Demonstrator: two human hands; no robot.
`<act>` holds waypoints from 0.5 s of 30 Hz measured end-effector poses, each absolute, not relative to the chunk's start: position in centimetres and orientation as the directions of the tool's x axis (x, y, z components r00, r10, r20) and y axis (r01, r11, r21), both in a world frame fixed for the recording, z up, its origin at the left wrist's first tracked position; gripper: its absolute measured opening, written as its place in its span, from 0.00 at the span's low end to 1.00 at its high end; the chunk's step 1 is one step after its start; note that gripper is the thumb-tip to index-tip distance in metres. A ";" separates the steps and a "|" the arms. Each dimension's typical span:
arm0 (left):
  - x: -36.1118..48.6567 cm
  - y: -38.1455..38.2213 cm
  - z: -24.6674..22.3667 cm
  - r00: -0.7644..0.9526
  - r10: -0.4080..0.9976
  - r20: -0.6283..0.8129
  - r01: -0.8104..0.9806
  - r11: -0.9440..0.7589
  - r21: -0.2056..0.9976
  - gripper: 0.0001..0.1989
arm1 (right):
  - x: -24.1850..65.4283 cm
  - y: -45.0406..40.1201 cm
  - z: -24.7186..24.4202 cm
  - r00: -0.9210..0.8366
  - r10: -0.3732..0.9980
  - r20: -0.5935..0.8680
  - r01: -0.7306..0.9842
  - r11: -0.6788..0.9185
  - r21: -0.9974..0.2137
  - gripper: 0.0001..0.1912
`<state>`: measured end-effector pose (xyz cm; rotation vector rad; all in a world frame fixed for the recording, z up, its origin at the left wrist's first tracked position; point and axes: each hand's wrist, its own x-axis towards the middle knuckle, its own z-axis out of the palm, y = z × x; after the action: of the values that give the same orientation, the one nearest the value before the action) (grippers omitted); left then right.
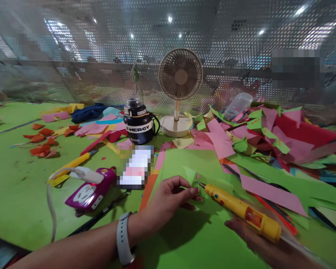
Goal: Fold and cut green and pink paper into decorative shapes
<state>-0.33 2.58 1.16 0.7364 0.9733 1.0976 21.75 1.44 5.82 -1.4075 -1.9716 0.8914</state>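
Note:
My right hand, blurred at the lower right, is wrapped round a yellow pen-shaped hot glue gun. Its metal tip points left, close to my left fingertips. A clear stick trails from the gun's back end. With a grey strap on the wrist, my left hand hovers over the green paper, thumb and fingers closed in a pinch. Whatever they hold, if anything, is hidden. Just beyond the fingers lies a small folded light green paper piece.
A phone, a purple power strip with a white plug and a second yellow tool lie left. Behind stand a black bottle and a fan. Pink and green paper scraps heap up right, near a plastic cup.

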 end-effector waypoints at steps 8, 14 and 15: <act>-0.6 2.6 0.6 0.153 0.961 -0.231 -0.346 0.271 0.898 0.16 | 22.3 1.3 3.5 -0.328 0.945 0.007 0.603 0.215 -0.768 0.15; -0.8 2.6 0.5 0.109 0.989 -0.099 -0.203 0.120 0.972 0.13 | 22.6 1.4 2.7 -0.319 0.948 0.026 0.604 0.224 -0.765 0.13; -0.8 2.5 0.5 0.102 0.992 -0.073 -0.181 0.091 0.979 0.12 | 22.7 1.4 2.6 -0.327 0.945 0.022 0.599 0.225 -0.768 0.13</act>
<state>-0.81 2.52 0.48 1.0565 1.0424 1.1623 22.70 1.43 2.61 -1.4168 -2.0106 0.9236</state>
